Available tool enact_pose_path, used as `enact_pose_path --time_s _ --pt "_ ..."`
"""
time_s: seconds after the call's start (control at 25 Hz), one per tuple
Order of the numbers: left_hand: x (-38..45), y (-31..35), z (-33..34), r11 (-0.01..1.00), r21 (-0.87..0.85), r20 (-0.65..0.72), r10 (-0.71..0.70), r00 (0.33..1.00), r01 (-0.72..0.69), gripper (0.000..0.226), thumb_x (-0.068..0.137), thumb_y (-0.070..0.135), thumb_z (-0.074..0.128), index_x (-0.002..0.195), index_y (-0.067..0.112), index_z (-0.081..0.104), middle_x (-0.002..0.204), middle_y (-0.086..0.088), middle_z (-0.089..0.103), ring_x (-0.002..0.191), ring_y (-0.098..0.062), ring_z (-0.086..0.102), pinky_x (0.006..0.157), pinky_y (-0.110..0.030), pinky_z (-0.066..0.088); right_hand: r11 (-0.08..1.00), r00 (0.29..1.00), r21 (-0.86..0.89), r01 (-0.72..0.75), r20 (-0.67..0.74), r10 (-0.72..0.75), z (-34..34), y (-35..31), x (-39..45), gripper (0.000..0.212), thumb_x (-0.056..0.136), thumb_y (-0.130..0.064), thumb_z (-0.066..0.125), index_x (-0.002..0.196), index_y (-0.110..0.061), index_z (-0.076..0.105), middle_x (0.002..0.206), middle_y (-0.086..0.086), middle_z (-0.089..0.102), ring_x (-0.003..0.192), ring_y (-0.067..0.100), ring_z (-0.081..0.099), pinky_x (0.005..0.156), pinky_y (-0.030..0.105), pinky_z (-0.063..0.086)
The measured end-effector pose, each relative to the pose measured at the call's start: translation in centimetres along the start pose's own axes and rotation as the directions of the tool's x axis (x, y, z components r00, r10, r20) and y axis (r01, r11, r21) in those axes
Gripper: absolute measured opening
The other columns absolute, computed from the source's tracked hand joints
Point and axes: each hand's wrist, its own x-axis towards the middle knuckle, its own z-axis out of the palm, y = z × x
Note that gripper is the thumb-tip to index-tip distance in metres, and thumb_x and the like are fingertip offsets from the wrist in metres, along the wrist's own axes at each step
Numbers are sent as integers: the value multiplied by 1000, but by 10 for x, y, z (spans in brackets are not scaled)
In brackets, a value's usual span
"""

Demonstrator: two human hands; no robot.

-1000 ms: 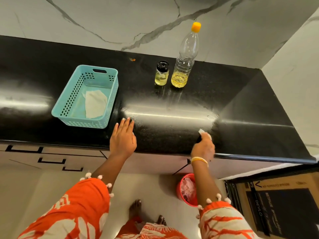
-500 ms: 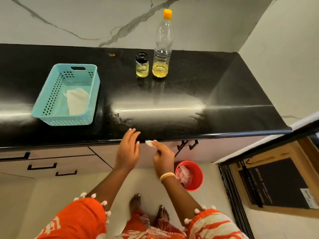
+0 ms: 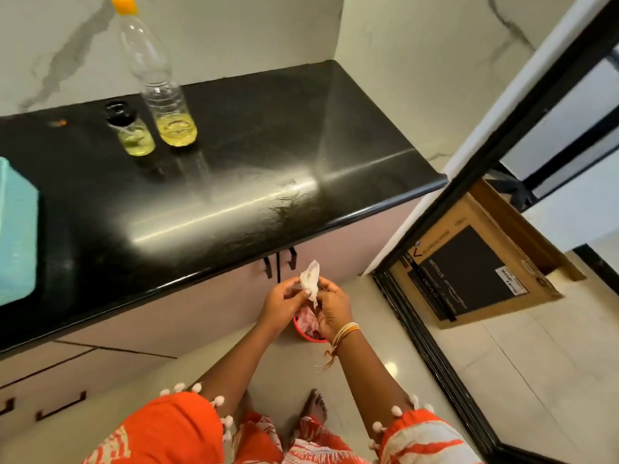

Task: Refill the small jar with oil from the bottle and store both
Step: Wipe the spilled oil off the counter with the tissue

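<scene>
A capped clear plastic oil bottle (image 3: 157, 85) and a small black-lidded glass jar (image 3: 132, 132) stand side by side on the glossy black counter (image 3: 268, 155). Both the left hand (image 3: 281, 304) and the right hand (image 3: 331, 309) have fingers pinched on a crumpled white tissue (image 3: 310, 282) above a red bin (image 3: 310, 328).

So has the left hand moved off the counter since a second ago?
Yes. The left hand has left the black counter, now below its front edge over the red bin, pinching the tissue.

Glossy black stone countertop (image 3: 268, 169); clear plastic bottle (image 3: 157, 82); crumpled paper tissue (image 3: 310, 283); matt cardboard box (image 3: 475, 262).
</scene>
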Motion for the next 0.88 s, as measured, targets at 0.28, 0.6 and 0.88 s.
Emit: enact_pose_path --time_s 0.28,0.6,0.88 --pt "52 -25 68 985 46 -73 -166 984 169 10 79 8 73 88 11 76 82 -9 75 79 -29 72 80 -47 58 997 994 -18 -82 -71 80 -54 -25 29 27 88 -1 42 79 -4 67 73 11 66 61 19 62 53 28 55" --pt "178 -143 101 892 339 31 -328 944 298 21 76 5 77 61 18 70 58 -2 70 61 -23 70 60 -37 58 934 943 -338 -117 -332 -2 -107 83 188 10 81 -2 66 83 -12 65 73 8 65 62 15 63 59 28 55" --pt "295 -325 119 783 432 -33 -481 876 446 6 84 -1 66 87 -2 70 68 -14 70 46 -15 65 42 -27 53 881 917 -405 -244 -393 73 -149 218 355 17 81 -8 63 98 -8 66 86 6 66 74 18 59 57 17 37"
